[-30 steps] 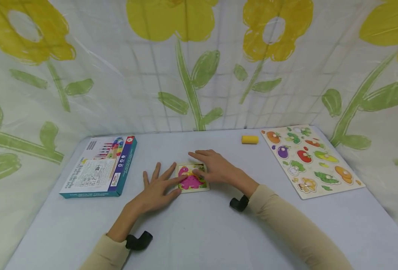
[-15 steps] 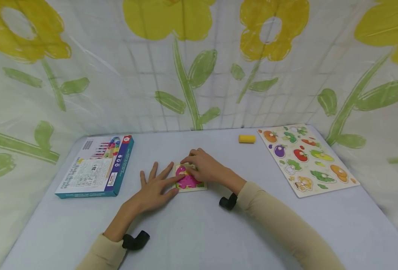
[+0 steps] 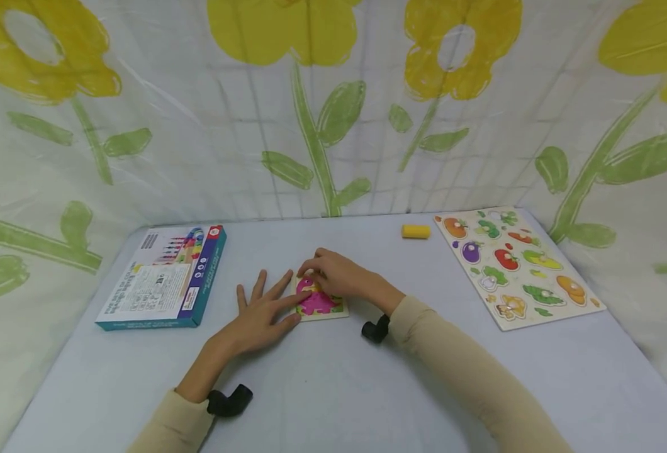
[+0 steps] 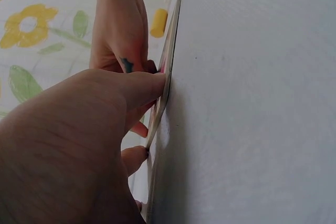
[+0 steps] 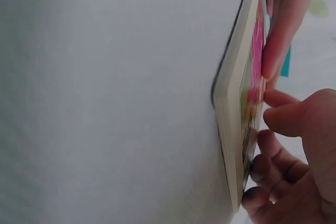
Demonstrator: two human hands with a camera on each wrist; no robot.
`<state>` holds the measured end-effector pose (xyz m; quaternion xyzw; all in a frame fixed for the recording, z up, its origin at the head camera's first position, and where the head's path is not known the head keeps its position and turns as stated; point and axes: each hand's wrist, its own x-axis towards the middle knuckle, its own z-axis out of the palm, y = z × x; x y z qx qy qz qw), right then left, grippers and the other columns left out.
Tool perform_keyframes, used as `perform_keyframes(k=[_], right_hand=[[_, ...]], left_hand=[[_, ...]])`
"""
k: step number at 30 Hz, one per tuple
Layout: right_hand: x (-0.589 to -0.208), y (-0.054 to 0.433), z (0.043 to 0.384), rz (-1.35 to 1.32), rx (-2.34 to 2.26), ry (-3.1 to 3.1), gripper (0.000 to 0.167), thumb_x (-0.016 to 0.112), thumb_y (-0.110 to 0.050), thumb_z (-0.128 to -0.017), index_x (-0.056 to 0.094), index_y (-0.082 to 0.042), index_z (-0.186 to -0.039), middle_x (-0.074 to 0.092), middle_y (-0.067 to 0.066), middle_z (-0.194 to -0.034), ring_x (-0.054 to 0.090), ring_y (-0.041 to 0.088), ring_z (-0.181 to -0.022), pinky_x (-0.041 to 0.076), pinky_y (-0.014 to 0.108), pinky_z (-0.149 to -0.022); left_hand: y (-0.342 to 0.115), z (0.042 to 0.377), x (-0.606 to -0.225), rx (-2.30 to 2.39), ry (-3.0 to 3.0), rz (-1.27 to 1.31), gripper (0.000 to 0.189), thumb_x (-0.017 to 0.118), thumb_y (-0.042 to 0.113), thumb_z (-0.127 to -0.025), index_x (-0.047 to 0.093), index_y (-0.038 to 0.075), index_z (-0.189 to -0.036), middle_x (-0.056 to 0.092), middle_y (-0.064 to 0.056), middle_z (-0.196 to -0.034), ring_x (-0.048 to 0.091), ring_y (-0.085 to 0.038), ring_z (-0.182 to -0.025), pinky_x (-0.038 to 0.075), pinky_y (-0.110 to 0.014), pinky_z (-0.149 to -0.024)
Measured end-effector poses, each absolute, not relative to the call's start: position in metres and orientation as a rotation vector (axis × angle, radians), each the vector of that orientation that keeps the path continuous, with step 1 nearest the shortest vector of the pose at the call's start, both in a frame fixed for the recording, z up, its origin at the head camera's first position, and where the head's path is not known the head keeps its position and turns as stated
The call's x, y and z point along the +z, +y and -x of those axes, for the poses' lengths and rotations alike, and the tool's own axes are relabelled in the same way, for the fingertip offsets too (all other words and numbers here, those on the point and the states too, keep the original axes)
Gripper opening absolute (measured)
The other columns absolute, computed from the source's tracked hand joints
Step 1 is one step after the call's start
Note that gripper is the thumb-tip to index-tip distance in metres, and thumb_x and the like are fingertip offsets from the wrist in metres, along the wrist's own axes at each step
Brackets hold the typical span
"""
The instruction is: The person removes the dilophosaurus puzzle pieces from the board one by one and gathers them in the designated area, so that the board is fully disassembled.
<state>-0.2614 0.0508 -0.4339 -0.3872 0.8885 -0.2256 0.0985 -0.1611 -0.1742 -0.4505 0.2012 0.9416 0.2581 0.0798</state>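
Note:
A small square dinosaur puzzle (image 3: 318, 306), pink and green in a pale frame, lies on the table. My left hand (image 3: 260, 324) has its fingers spread beside it, and the index fingertip rests on the pink dinosaur. In the left wrist view the thumb (image 4: 144, 87) lies at the board's edge. My right hand (image 3: 339, 275) comes over the puzzle's upper part with bent fingers. In the right wrist view its thumb (image 5: 286, 118) and index tip are close together at the picture's surface, other fingertips touching farther along. Whether a piece is between them is hidden.
A craft box (image 3: 158, 277) with a blue-green side lies at the left. Toward the back is a yellow cylinder (image 3: 416, 231). A vegetable puzzle board (image 3: 515, 267) lies on the right. Behind the table hangs a flowered curtain (image 3: 197, 126).
My right hand has moved left over the puzzle, and its fingers have bent down onto the upper part. The left hand keeps its place on the puzzle.

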Motion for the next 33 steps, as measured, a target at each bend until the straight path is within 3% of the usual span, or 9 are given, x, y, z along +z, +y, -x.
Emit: perform_keyframes(k=[22, 27, 33], right_hand=[[-0.42, 0.048, 0.281, 1.224, -0.477, 2.458, 0.031, 0.051, -0.007, -0.109, 0.067, -0.021, -0.132, 0.065, 0.011, -0.115, 0.059, 0.021, -0.103, 0.053, 0.037, -0.097], [-0.42, 0.047, 0.283, 1.205, -0.469, 2.445, 0.031, 0.051, -0.008, -0.109, 0.067, -0.022, -0.131, 0.064, 0.009, -0.111, 0.055, 0.019, -0.098, 0.051, 0.035, -0.093], [-0.42, 0.045, 0.289, 1.183, -0.521, 2.401, 0.032, 0.049, -0.006, -0.109, 0.067, -0.02, -0.13, 0.059, 0.004, -0.092, 0.05, 0.014, -0.08, 0.043, 0.028, -0.08]], left_hand=[[-0.173, 0.161, -0.447, 0.755, 2.809, -0.595, 0.052, 0.061, 0.043, -0.105, 0.054, 0.034, -0.156, 0.016, -0.009, -0.18, -0.007, -0.06, -0.162, -0.016, -0.088, -0.113], [-0.172, 0.161, -0.448, 0.76, 2.805, -0.598, 0.052, 0.061, 0.043, -0.105, 0.053, 0.036, -0.156, 0.016, -0.008, -0.18, -0.008, -0.06, -0.162, -0.016, -0.088, -0.113], [-0.173, 0.161, -0.447, 0.743, 2.818, -0.586, 0.052, 0.061, 0.044, -0.105, 0.054, 0.035, -0.156, 0.016, -0.008, -0.18, -0.007, -0.06, -0.162, -0.016, -0.089, -0.113]])
